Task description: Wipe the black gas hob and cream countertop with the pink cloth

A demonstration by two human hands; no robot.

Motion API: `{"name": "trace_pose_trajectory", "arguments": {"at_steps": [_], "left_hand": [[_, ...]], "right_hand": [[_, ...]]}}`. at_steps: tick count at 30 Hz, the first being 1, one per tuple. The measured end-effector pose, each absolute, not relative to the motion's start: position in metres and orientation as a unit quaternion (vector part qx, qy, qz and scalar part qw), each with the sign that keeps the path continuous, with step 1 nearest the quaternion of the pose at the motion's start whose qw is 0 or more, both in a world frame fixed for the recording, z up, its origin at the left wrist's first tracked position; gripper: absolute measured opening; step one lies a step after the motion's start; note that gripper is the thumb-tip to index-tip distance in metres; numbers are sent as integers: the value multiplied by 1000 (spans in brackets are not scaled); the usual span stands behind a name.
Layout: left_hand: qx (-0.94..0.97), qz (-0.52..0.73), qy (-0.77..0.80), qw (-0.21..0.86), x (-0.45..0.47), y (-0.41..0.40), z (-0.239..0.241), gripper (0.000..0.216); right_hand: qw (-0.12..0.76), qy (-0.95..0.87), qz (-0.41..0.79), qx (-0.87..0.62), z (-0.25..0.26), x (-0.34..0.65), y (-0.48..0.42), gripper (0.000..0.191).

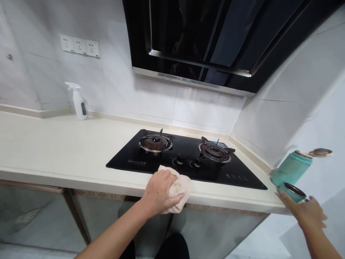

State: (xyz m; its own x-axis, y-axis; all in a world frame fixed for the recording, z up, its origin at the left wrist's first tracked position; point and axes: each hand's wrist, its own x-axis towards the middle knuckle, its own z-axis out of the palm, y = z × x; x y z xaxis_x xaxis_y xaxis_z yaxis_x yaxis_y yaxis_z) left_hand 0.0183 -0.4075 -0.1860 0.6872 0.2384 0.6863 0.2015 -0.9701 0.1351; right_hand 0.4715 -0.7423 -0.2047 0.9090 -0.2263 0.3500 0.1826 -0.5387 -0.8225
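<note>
A pale, stained cloth (181,190) is bunched in my left hand (159,190), at the counter's front edge just before the gas stove (161,166). Part of the cloth hangs over that edge. At the counter's right end, my right hand (308,213) is closed around a small teal cup (290,193) with a dark inside. Right behind the cup stands a teal thermos (291,169), its lid (320,152) flipped out to the right. Some of my right fingers are hidden behind the cup.
Two burners with dark pan supports, the left burner (155,142) and right burner (216,152), sit on the stove behind two knobs. A black range hood (194,39) overhangs it. A white spray bottle (79,104) stands against the back wall. The counter (54,144) ends beside the thermos.
</note>
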Motion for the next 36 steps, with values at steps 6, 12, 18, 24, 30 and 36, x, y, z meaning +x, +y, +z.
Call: {"name": "trace_pose_trajectory", "arguments": {"at_steps": [6,12,18,24,30,36], "left_hand": [[917,351,186,36,41,-429,-194,48],[912,359,191,54,62,-444,-198,44],[933,335,92,93,3,-401,-208,67],[901,371,222,30,-82,-323,-213,55],[864,362,349,-22,-107,-279,-185,41],[860,305,407,-46,-101,-282,-182,48]], "right_hand": [[515,-203,-196,-810,-193,354,-681,79],[462,-615,-85,-634,-193,170,-573,51],[385,-665,-198,-609,-220,137,-525,80],[353,-670,-178,-628,-206,144,-513,50],[450,-604,-236,-614,-164,165,-481,30],[284,-619,-201,-705,-168,170,-463,53]]}}
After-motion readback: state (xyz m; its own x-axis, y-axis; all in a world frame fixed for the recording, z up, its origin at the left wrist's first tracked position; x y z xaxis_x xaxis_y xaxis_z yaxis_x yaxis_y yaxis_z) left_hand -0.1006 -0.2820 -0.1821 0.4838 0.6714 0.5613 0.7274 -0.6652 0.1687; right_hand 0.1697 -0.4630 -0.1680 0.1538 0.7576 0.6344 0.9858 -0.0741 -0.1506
